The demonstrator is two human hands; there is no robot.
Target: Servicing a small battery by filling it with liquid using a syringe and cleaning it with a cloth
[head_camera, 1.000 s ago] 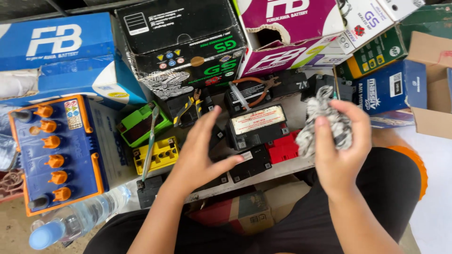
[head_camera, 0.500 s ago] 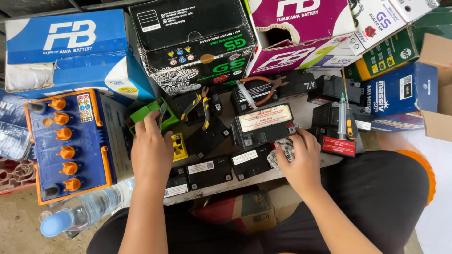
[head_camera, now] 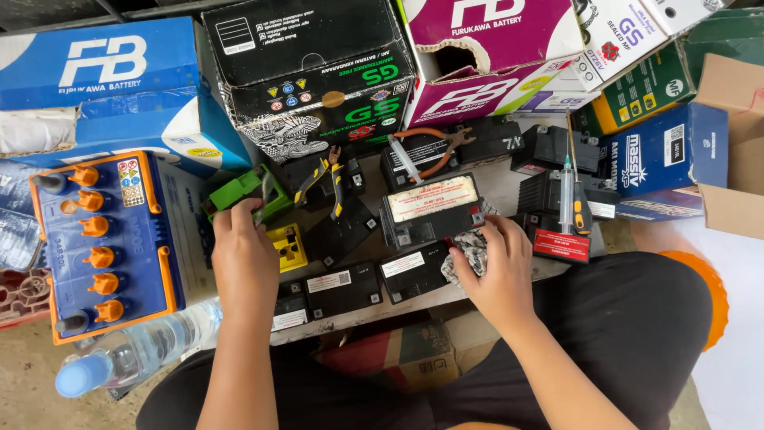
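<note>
The left hand (head_camera: 245, 259) closes on a thin grey tool (head_camera: 261, 209) beside the green tester (head_camera: 243, 191); the tool's lower end is hidden under the fingers. The right hand (head_camera: 497, 263) presses a crumpled grey patterned rag (head_camera: 471, 248) against a small black battery (head_camera: 414, 272) with a white label, just below the red-and-white-labelled battery (head_camera: 431, 209). Black, magenta and blue cartons stand behind that battery.
</note>
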